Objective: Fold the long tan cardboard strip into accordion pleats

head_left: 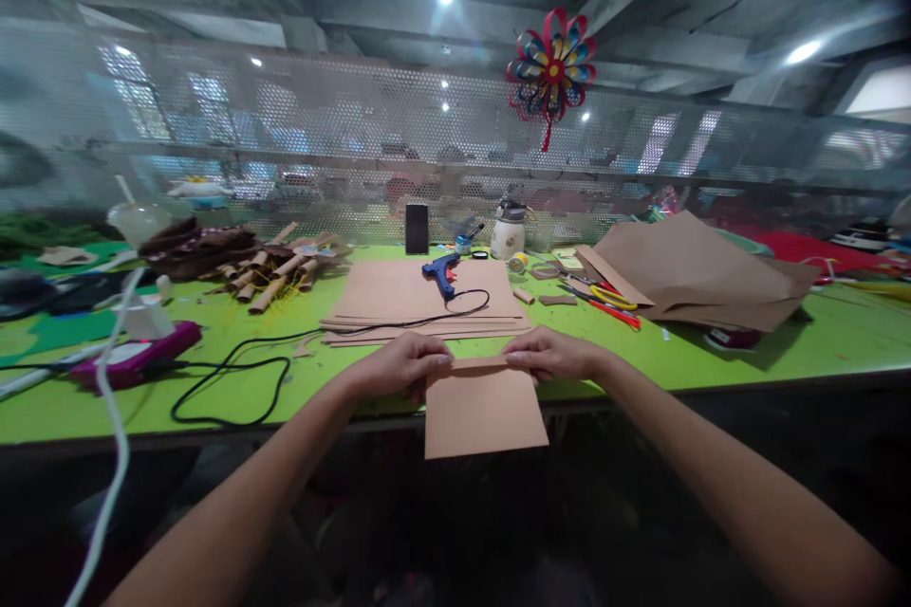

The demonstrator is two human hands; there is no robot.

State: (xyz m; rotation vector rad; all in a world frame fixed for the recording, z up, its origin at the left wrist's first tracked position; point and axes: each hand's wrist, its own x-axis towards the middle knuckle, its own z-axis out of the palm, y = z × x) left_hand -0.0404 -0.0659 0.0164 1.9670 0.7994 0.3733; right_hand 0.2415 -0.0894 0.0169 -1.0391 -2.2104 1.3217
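Note:
Between my two hands is a sheet of brown kraft paper [486,413], its top edge folded over in a narrow strip. My left hand [411,364] pinches the left end of that fold, and my right hand [548,355] pinches the right end. The lower part of the sheet hangs past the front edge of the green table [598,370]. Just beyond my hands lies a stack of larger brown paper sheets [384,289]. On the stack rests a blue glue gun [442,275] with a black cord.
Scissors [604,299] and large brown sheets [701,270] lie to the right. Rolled paper tubes [274,277], a purple power strip [139,356] and looping cable are on the left. A white jar [508,235] and a dark phone-like slab [417,229] stand at the back, before a perforated screen [320,133].

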